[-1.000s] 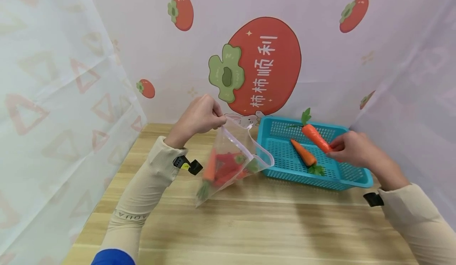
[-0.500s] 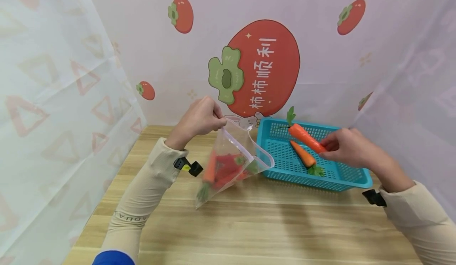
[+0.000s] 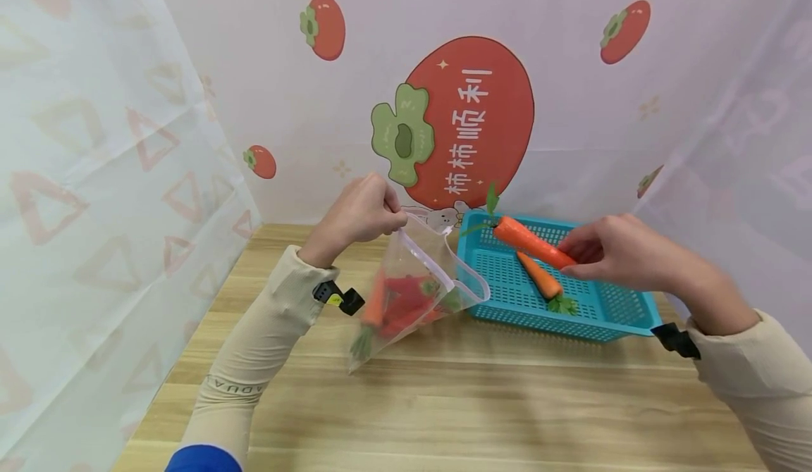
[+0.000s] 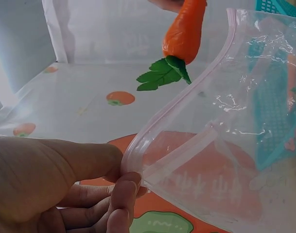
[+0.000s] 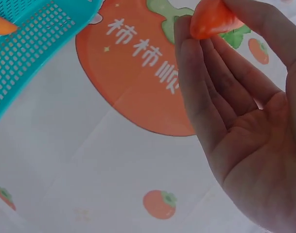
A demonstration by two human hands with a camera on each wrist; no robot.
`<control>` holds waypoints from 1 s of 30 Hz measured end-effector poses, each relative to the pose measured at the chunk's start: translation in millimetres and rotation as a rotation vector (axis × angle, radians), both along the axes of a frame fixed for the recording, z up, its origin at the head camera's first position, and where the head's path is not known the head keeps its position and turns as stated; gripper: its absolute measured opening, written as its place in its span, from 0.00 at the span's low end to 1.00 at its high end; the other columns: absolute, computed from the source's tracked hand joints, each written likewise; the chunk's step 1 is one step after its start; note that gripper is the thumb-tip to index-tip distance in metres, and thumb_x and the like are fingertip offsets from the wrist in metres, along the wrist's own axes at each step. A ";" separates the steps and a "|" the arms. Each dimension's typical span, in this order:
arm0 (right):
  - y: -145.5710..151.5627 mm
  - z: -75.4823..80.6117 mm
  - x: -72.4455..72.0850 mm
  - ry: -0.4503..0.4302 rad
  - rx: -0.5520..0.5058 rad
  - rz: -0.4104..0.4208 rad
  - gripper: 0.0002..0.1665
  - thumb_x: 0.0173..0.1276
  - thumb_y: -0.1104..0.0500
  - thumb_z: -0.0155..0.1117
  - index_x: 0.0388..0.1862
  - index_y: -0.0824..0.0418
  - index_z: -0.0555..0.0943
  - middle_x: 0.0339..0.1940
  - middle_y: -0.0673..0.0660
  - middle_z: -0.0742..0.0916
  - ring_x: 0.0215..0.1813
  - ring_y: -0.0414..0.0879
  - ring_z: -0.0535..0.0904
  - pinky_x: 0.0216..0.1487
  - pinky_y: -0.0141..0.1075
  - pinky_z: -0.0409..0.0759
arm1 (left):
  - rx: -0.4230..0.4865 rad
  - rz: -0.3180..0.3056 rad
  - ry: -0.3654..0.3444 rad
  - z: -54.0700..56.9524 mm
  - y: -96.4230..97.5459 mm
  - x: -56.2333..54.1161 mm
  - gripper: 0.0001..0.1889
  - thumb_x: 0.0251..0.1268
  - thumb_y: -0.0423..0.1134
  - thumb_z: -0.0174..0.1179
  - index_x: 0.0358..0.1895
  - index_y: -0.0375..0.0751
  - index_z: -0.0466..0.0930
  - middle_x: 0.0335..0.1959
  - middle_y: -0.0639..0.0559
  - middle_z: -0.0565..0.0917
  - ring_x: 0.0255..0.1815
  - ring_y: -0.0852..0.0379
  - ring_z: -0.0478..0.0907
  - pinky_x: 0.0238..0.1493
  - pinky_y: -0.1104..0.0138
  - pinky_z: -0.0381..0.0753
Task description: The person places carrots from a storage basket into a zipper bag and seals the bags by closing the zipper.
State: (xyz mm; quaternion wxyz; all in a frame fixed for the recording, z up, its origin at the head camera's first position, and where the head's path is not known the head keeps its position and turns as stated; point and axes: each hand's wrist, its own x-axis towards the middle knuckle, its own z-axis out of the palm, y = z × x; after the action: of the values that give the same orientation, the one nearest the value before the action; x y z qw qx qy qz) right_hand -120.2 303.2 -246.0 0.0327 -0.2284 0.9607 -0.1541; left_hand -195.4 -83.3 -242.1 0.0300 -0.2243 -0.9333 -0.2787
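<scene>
My left hand (image 3: 368,211) pinches the upper edge of a clear zip bag (image 3: 406,261) between thumb and forefinger. In the left wrist view that grip sits on the pale pink zip strip (image 4: 133,158). The bag's mouth gapes toward the right; inside lie a carrot (image 3: 376,299) and several red vegetables (image 3: 406,299) seen through the plastic. My right hand (image 3: 624,250) pinches another carrot (image 3: 529,241) at its tip, above the blue basket, with the leafy end toward the bag. The right wrist view shows its orange end (image 5: 211,22) between thumb and fingers.
A blue perforated basket (image 3: 637,317) stands behind and right of the bag on the wooden table (image 3: 444,408). One carrot (image 3: 540,276) lies in it. Printed cloth walls (image 3: 571,106) rise at the back and both sides.
My right hand has moved left with the carrot over the basket, bringing its leaves near the bag's mouth. The left hand and bag have hardly moved.
</scene>
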 end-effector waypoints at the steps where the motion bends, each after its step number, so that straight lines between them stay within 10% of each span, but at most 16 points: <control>1: -2.0 1.4 0.5 0.001 0.004 0.011 0.12 0.63 0.57 0.80 0.45 0.51 0.92 0.35 0.44 0.92 0.35 0.32 0.86 0.39 0.28 0.85 | 0.000 -0.001 0.002 0.3 0.5 0.1 0.12 0.58 0.34 0.60 0.21 0.41 0.90 0.15 0.55 0.83 0.17 0.59 0.71 0.23 0.68 0.64; 30: -87.1 12.7 -16.1 -0.050 0.140 0.242 0.08 0.61 0.60 0.80 0.40 0.58 0.91 0.31 0.49 0.90 0.30 0.38 0.81 0.38 0.37 0.87 | -0.014 -0.001 -0.011 0.1 7.9 2.6 0.12 0.59 0.34 0.63 0.19 0.42 0.89 0.16 0.55 0.83 0.17 0.61 0.69 0.21 0.69 0.62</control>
State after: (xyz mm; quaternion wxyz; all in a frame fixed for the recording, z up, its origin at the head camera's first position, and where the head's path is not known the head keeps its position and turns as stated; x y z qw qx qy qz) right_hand -136.3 216.1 -233.3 0.0910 -0.3356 0.9335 -0.0872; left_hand -192.8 -75.4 -241.9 0.0234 -0.2234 -0.9353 -0.2734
